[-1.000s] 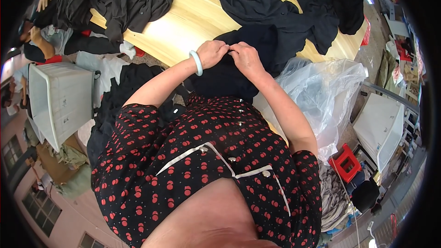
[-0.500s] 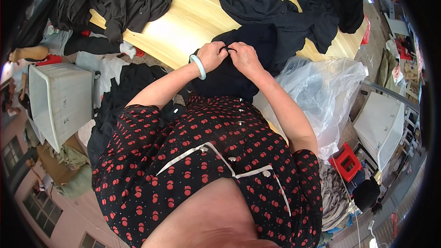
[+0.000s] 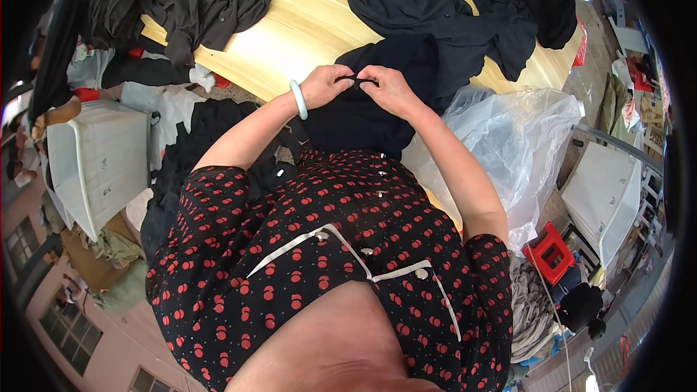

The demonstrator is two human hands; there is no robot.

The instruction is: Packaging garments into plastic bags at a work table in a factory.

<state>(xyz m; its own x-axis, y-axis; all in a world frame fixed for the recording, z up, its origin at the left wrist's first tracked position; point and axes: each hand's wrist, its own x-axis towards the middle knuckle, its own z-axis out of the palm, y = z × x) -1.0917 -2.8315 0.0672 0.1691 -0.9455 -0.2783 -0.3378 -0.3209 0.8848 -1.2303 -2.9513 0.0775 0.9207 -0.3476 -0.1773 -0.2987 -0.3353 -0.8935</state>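
Observation:
A dark navy or black garment (image 3: 359, 122) hangs over the near edge of the wooden table and down in front of me. My left hand (image 3: 326, 87), with a pale bangle on its wrist, pinches a folded edge of it between thumb and fingers. Close beside it, my right hand (image 3: 389, 90) grips the same edge in a like pinch. A short dark strip of cloth shows between the two thumbs. What lies under my curled fingers is hidden.
Dark shirts (image 3: 428, 18) lie spread across the wooden table (image 3: 312, 29); a brownish-black clothing heap (image 3: 210, 0) covers its left end. Clear plastic sheeting (image 3: 501, 145) bulges at my right, near a red stool (image 3: 549, 254). White bins (image 3: 109, 160) stand on both sides.
My left hand has shifted slightly left and the right thumb has turned a little. More of the dark edge shows between my hands. Both keep their pinch on the garment.

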